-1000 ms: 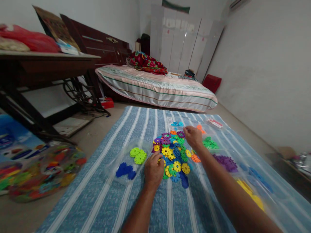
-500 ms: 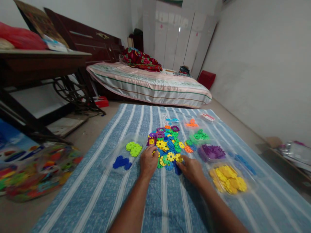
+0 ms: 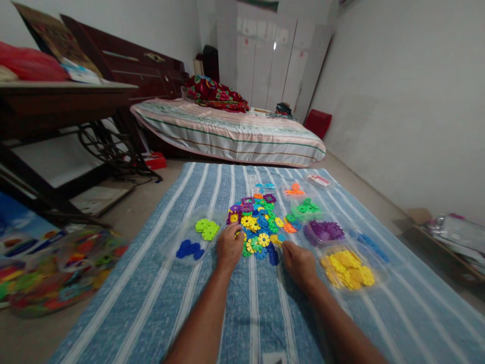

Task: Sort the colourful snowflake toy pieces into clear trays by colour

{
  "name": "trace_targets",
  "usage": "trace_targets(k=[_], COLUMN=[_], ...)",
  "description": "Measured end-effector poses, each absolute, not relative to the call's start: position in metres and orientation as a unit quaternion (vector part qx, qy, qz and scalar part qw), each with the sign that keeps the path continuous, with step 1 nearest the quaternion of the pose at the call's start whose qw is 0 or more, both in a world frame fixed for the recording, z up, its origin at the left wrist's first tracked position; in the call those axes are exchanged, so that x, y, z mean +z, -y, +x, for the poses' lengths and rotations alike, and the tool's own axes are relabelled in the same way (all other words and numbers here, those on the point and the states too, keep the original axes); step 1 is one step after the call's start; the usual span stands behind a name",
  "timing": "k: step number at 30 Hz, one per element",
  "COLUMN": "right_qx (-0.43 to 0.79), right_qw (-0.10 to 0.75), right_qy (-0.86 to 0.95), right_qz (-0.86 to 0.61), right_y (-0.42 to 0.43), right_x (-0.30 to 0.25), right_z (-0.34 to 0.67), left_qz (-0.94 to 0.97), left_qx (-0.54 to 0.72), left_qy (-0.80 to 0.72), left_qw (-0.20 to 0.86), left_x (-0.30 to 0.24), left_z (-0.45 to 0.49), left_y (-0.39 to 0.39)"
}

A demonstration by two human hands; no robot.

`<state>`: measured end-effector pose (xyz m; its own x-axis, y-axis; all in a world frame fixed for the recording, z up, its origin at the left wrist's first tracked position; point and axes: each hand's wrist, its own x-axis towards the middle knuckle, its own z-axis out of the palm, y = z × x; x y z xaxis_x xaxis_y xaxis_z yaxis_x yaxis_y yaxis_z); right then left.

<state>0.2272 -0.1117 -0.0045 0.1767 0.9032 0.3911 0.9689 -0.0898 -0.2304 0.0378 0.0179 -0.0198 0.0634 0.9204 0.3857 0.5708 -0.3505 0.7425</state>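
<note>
A mixed pile of flower-shaped plastic pieces (image 3: pixel 263 222) in several colours lies on the striped cloth. At its left edge is my left hand (image 3: pixel 229 247), fingers curled together, a bit of a yellow piece showing at the fingertips. My right hand (image 3: pixel 301 262), on the near right side, pinches a yellow flower-shaped piece (image 3: pixel 278 241) between thumb and forefinger. Beside the left hand stands a clear tray (image 3: pixel 170 247) with lime-green pieces (image 3: pixel 207 229) and dark blue pieces (image 3: pixel 189 249). Right of my right hand, a clear tub holds yellow pieces (image 3: pixel 348 268).
Purple pieces (image 3: pixel 325 230), green pieces (image 3: pixel 307 206) and orange pieces (image 3: pixel 294 189) sit in further clear tubs along the right. Blue pieces (image 3: pixel 373 246) lie at the far right. A bag of coloured toys (image 3: pixel 71 268) rests on the floor left; a bed (image 3: pixel 235 134) stands behind.
My right hand has closed on the yellow piece and drawn it slightly away from the pile. The left hand stays at the pile's left edge. The whole view has shifted a little.
</note>
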Motion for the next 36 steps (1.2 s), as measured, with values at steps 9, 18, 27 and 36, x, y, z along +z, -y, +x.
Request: trace_targets(k=[9, 18, 27, 36], right_qx=[-0.253, -0.282, 0.01, 0.089], right_qw=[0.287, 0.259, 0.215, 0.059], right_qy=[0.576, 0.539, 0.644, 0.638], right_qz=[-0.723, -0.75, -0.734, -0.762], right_y=[0.171, 0.203, 0.155, 0.088], right_x=[0.042, 0.042, 0.026, 0.039], right_z=[0.286, 0.307, 0.224, 0.195], left_qz=[0.708, 0.706, 0.702, 0.705], left_qx=[0.422, 0.42, 0.422, 0.411], left_qy=[-0.528, -0.534, -0.535, -0.538], left_qw=[0.205, 0.201, 0.209, 0.212], left_x=[-0.019, -0.017, -0.016, -0.011], left_z=[0.037, 0.038, 0.037, 0.038], left_y=[-0.016, -0.014, -0.013, -0.009])
